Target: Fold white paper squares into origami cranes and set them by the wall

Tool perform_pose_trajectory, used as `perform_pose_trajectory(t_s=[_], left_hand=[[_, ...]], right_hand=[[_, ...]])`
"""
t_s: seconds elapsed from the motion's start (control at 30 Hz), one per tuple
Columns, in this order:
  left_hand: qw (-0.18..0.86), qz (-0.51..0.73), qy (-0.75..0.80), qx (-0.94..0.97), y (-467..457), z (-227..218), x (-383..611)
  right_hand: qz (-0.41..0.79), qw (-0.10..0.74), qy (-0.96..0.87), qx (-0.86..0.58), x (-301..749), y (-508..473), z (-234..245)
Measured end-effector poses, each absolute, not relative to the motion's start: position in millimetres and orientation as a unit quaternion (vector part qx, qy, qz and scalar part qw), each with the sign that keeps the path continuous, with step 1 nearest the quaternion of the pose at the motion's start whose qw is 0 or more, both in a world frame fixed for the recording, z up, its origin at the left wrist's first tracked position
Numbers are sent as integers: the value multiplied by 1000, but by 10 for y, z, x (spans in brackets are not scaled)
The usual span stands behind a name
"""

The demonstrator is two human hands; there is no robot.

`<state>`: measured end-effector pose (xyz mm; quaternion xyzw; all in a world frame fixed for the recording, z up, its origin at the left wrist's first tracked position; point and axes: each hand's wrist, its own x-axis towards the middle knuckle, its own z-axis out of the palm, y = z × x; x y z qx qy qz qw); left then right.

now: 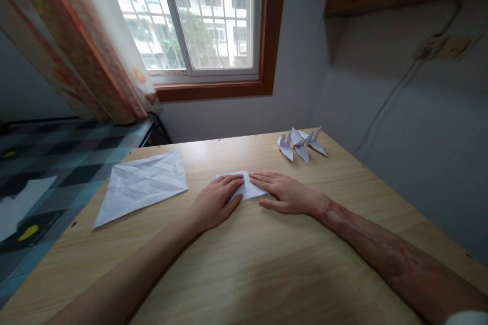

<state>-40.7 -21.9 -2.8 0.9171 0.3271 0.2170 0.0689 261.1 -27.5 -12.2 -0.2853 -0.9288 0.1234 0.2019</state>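
Observation:
A small piece of folded white paper [248, 190] lies flat in the middle of the wooden table. My left hand [219, 198] rests palm down over its left part, the fingers stretched out and the thumb apart. From the other side my right hand [285, 190] presses on the right part of the paper, also flat with fingers extended and thumb spread. Both hands cover the paper's side edges, so its full outline is hidden. Neither hand grips it.
A larger creased white sheet [148, 183] lies on the table [229, 264] at the left. Three white paper cranes [300, 146] stand at the back right. A checked bed [41, 152] adjoins the left edge, bearing white paper [26, 203]. Walls and a window [213, 15] lie beyond.

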Motion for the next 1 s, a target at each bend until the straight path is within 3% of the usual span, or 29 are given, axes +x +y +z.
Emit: perform_pose_trajectory(t_s=[0.47,1.0], left_hand=[[85,212,326,917,-220,-3,-412],[78,203,365,905,-216,-36,-425]], right_hand=[[109,157,-903,-386,2181,-204,-223],[118,169,-908,-364,2515,-646,-229]])
